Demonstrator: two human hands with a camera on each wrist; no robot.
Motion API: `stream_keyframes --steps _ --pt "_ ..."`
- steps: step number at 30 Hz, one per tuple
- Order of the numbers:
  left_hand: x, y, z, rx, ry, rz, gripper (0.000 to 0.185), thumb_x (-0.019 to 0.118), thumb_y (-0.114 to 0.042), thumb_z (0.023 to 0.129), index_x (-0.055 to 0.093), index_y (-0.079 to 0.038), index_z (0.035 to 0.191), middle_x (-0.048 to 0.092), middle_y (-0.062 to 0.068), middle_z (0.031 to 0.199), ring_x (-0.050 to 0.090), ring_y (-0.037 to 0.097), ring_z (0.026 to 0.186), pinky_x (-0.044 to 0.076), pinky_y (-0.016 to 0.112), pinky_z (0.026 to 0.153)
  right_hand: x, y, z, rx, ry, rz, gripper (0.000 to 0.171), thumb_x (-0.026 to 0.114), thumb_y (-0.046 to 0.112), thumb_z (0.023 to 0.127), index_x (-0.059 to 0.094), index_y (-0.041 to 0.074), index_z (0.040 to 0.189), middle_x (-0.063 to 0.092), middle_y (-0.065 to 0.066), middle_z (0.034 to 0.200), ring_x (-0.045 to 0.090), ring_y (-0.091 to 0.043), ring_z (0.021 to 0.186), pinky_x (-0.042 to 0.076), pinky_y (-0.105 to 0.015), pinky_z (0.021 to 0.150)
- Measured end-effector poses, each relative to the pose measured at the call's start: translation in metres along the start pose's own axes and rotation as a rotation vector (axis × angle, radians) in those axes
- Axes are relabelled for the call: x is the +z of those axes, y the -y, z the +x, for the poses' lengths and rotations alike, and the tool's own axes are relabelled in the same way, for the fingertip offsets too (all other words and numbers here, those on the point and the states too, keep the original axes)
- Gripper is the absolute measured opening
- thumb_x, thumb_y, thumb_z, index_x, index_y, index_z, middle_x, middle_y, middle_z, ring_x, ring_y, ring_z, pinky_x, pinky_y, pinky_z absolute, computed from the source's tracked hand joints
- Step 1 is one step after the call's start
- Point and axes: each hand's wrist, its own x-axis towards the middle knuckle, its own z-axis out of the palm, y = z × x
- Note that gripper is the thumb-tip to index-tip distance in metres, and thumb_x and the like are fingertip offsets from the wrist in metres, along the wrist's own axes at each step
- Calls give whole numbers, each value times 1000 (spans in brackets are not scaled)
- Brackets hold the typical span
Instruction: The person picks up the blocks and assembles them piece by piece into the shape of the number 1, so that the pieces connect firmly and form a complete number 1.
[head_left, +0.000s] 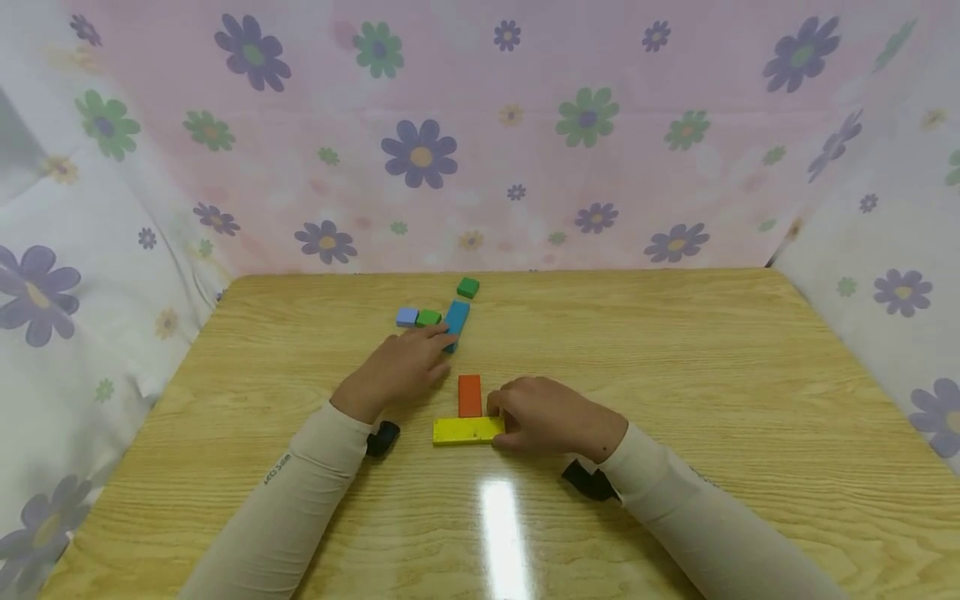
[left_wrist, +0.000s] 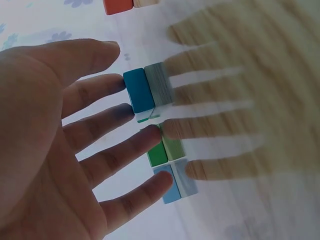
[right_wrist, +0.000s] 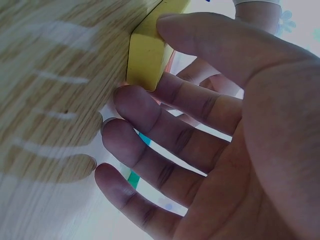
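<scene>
My left hand (head_left: 401, 367) reaches over the table with its fingers fairly straight. Two of its fingertips touch the end of a long blue block (left_wrist: 138, 90). The other fingertips overlap a green block (left_wrist: 157, 153) and a light blue block (left_wrist: 171, 190) in the left wrist view. My right hand (head_left: 547, 417) pinches the right end of a long yellow block (head_left: 461, 431) between thumb and index finger, its other fingers loosely bent near the tabletop. Against the far side of the yellow block stands a red block (head_left: 469, 396), forming a T shape with it.
Farther back lies another green block (head_left: 468, 287), just beyond the blue one. All the blocks are on a glossy wooden table (head_left: 712, 375). Flowered cloth (head_left: 480, 142) hangs along the back and both sides.
</scene>
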Motion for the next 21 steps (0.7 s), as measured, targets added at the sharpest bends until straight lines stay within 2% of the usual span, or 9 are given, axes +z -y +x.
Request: stream_keyframes --steps 4,11,21 --pt "-1 -3 0 -3 11 5 48 55 -29 103 49 -12 148 43 13 156 46 36 141 43 61 106 -1 1 -1 -3 -3 0 23 77 29 86 70 13 101 64 7 81 53 -4 69 49 -24 69" --pt "0 -5 2 40 -22 33 46 54 -35 103 55 -12 143 51 14 149 55 35 131 51 54 100 -1 0 -1 -12 -11 -3 23 77 28 87 70 12 101 65 6 82 53 -4 70 49 -25 69" --pt "3 -11 1 38 -9 -16 54 57 -46 100 56 -15 143 52 11 146 57 32 127 47 53 104 1 0 0 3 -3 2 23 76 29 87 70 12 102 63 7 81 53 -4 70 51 -26 70"
